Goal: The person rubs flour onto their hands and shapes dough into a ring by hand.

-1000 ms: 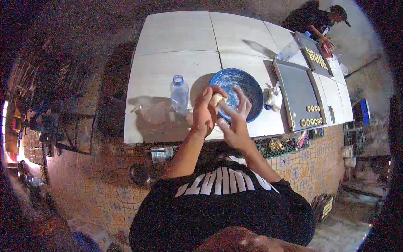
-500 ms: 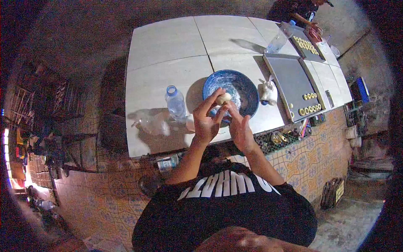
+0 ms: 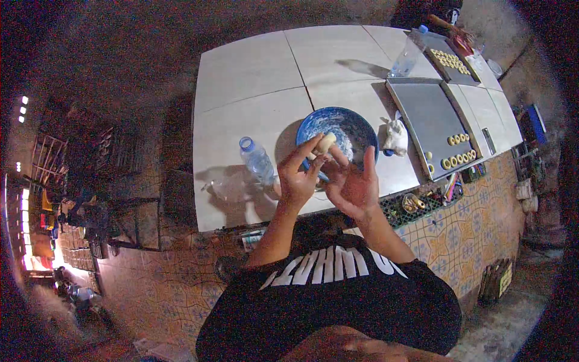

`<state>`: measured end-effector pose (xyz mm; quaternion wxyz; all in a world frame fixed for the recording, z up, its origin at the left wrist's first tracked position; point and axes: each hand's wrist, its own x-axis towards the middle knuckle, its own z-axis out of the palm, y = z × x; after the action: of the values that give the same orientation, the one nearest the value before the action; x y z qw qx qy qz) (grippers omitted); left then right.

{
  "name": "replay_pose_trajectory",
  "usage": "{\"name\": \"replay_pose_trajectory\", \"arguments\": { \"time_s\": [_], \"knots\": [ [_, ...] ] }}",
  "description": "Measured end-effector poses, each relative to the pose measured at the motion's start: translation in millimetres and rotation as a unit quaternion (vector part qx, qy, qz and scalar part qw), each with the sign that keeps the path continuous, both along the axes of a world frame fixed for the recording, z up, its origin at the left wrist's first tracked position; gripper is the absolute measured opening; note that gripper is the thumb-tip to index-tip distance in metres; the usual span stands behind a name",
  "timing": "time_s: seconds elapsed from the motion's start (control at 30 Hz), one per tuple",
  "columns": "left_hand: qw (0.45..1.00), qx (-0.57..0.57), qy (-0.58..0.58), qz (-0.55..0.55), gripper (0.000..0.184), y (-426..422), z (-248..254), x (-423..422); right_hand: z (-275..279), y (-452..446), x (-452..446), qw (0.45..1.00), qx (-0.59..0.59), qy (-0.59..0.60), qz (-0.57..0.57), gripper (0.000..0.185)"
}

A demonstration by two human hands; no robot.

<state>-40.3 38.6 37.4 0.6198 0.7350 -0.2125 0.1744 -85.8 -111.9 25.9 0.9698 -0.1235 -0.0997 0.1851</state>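
Note:
A pale, rounded piece of dough [image 3: 326, 143] is held at the fingertips of my left hand [image 3: 299, 180], above the blue basin [image 3: 301, 128]. My right hand [image 3: 356, 188] is just beside it, palm turned up and thumb stretched out. One of its fingers reaches close under the dough; whether it touches I cannot tell. White, flour-like residue [image 3: 344, 140] coats the inside of the basin, whose near side is partly hidden by my hands.
A clear open bottle [image 3: 257, 160] and a crumpled clear plastic bag [image 3: 224, 188] stand left. Right of the basin lie a white cloth-like bundle [image 3: 395, 136] and a metal tray [image 3: 422, 111] with several dough rings [image 3: 459, 159]. Across the table, a person's hands [image 3: 461, 37] are near another tray [image 3: 464, 77].
My right hand has opened away from the dough, its thumb lifting out to the right. The dough has tilted in my left fingers. The whole view has shifted slightly.

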Motion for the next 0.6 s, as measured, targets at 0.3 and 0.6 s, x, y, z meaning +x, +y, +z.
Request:
{"name": "replay_pose_trajectory", "arguments": {
  "time_s": [0.3,0.6],
  "knots": [
    [0.997,0.045,-0.063,0.016,0.039,-10.6,14.4,10.5,-18.3,-4.2,13.5,0.954,-0.277,-0.034,-0.109,0.089],
    [0.999,0.012,-0.030,0.007,0.039,-33.3,11.0,18.2,2.0,-31.4,15.7,0.641,-0.638,-0.281,-0.320,0.069]
  ]
}}
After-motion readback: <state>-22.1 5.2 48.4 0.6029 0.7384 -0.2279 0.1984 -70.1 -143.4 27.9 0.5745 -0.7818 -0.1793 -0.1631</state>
